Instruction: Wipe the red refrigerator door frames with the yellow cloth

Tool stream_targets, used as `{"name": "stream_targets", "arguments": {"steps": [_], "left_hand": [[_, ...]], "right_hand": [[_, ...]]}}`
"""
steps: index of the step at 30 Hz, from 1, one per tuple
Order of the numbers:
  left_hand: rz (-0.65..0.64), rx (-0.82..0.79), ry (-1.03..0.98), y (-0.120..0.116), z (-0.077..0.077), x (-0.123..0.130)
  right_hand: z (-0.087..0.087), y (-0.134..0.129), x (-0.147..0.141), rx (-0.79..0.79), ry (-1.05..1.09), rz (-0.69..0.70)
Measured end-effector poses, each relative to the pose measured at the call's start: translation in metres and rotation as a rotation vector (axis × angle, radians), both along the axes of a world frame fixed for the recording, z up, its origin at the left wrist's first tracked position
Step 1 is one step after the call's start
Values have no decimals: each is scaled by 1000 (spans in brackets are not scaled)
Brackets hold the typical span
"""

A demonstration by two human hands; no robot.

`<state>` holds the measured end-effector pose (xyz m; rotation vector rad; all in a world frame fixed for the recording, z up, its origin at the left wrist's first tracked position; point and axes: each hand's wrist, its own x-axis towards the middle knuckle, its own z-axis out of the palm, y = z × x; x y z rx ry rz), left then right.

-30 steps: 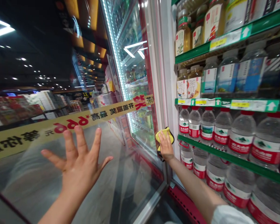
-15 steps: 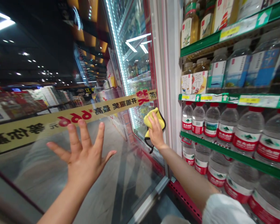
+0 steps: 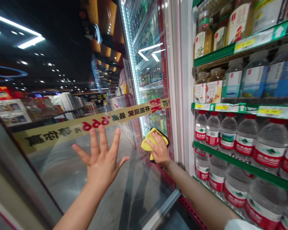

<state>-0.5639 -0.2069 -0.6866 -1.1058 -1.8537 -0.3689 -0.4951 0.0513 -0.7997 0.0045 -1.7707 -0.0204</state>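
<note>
Shop interior, dim, with a dark ceiling and white strip lights [image 3: 26, 30], visible through a large clear glass door panel [image 3: 69, 174]. Pale yellow printed strip [image 3: 69, 129] crosses the glass; its red and black characters read mirrored from this side. Beyond it: a lit display cooler [image 3: 147, 54] edged with a line of small white lights; whether seen directly or as a reflection, cannot tell.

Main object: a bright yellow, soft-looking cloth [image 3: 147, 146] with dark edging. Position: at the glass, below the right end of the printed strip, near the pale upright frame [image 3: 176, 80]. Form: creased and partly bunched. A rounded yellow fold shows left of the fingers, a dark-edged corner rises above them, and a smaller yellow flap hangs below. Middle of the cloth is covered.

Right hand [image 3: 160, 150]: fingers bent and closed down on the cloth, gripping it at the glass. Forearm enters from lower right; white sleeve [image 3: 238, 224] at the picture edge.

Left hand [image 3: 102, 167]: fingers extended and spread wide, back of the hand toward the camera. Middle fingertips overlap the lower part of the printed strip in view. Palm contact with the glass: cannot tell.

Right of the frame, green-edged shelves [image 3: 244, 169] carry clear plastic water bottles [image 3: 247, 134] with red caps; amber drink bottles [image 3: 203, 38] stand higher up.
</note>
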Motion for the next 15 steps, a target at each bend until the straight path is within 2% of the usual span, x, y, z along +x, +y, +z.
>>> {"name": "stream_targets", "arguments": {"steps": [2,3,6,8,9,10,12,14,15], "left_hand": [[0,-1,-2,0,0,0],[-2,-6,-8,0,0,-1],[0,-7,-20,0,-1,-2],[-5,1,-18,0,-2,-3],[-8,7,-14,0,-2,-3],[-12,12,-10,0,-2,-3],[-20,20,-1,0,-3,-2],[-19,23,4,0,-4,-2],[-14,18,4,-1,-4,-2]], "right_hand": [[-7,10,6,-29,31,-15],[-2,17,6,-111,91,-46],[35,25,-1,-367,300,-122],[55,11,-10,-372,334,-109],[57,-1,-12,-331,314,-87],[54,-14,-14,-275,275,-60],[36,-36,-10,-156,172,1],[17,-44,-4,-89,89,41],[12,-43,-1,-92,86,45]]}}
